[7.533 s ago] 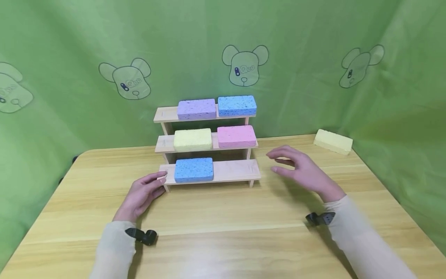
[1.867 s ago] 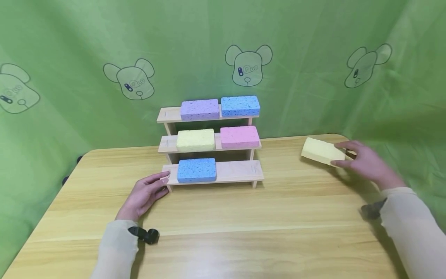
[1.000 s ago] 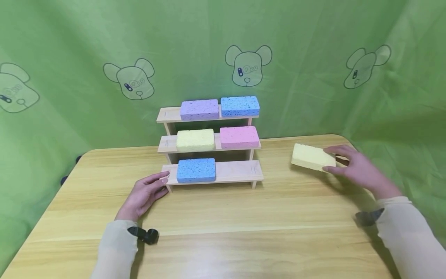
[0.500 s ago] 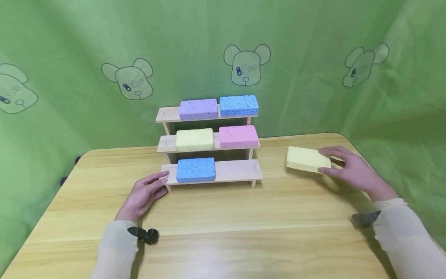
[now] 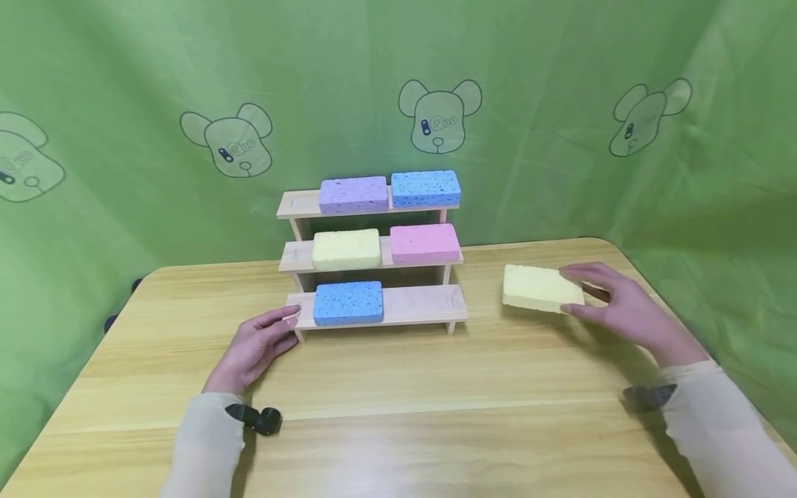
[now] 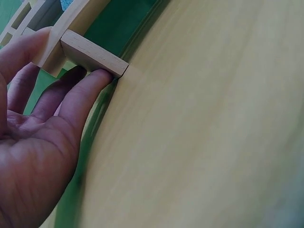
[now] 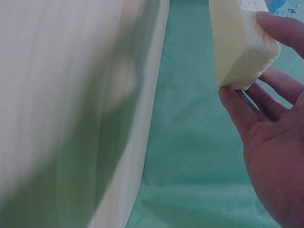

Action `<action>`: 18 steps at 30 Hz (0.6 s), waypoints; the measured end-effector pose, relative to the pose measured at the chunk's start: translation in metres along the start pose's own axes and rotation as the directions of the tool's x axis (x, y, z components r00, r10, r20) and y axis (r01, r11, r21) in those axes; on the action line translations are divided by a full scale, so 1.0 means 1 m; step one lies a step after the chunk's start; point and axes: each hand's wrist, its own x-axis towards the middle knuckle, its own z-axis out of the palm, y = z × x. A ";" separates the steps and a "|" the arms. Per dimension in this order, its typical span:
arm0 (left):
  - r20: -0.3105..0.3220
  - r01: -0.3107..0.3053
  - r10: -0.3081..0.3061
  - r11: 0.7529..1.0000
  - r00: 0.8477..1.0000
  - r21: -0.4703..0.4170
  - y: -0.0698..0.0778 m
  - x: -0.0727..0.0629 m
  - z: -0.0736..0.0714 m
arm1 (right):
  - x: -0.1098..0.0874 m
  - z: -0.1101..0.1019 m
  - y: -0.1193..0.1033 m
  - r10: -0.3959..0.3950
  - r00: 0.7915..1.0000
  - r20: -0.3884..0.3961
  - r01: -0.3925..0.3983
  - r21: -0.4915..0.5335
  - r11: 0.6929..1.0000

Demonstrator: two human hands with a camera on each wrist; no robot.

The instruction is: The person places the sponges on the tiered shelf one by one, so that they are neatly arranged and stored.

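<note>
In the head view my right hand [image 5: 619, 308] pinches one end of a pale yellow sponge [image 5: 535, 287], thumb on the near side and fingers on the far side. The sponge is over the table, to the right of a three-tier wooden display stand [image 5: 420, 304]. At the stand's left, my left hand [image 5: 252, 346] grips the end of the lowest tier; the left wrist view has fingertips against its wooden leg [image 6: 92, 54]. A blue sponge [image 5: 349, 303] lies on that tier, with bare board to its right. The right wrist view shows the held sponge's end [image 7: 232, 52] between thumb and fingers.
On the middle tier sit another yellow sponge [image 5: 346, 250] and a pink sponge [image 5: 425, 243]. The top tier bears a purple sponge [image 5: 353, 195] and a blue sponge [image 5: 426, 188]. A green curtain [image 5: 510, 138] hangs behind the wooden table [image 5: 386, 408].
My right hand has taken hold of the yellow sponge at the table's far right corner and carried it left and nearer to the stand. My left hand has stayed on the stand's end.
</note>
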 end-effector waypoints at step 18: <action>0.008 -0.010 0.011 1.000 1.000 -0.018 0.000 0.000 0.000 | -0.004 0.014 -0.023 -0.077 0.997 -0.012 0.077 0.009 0.997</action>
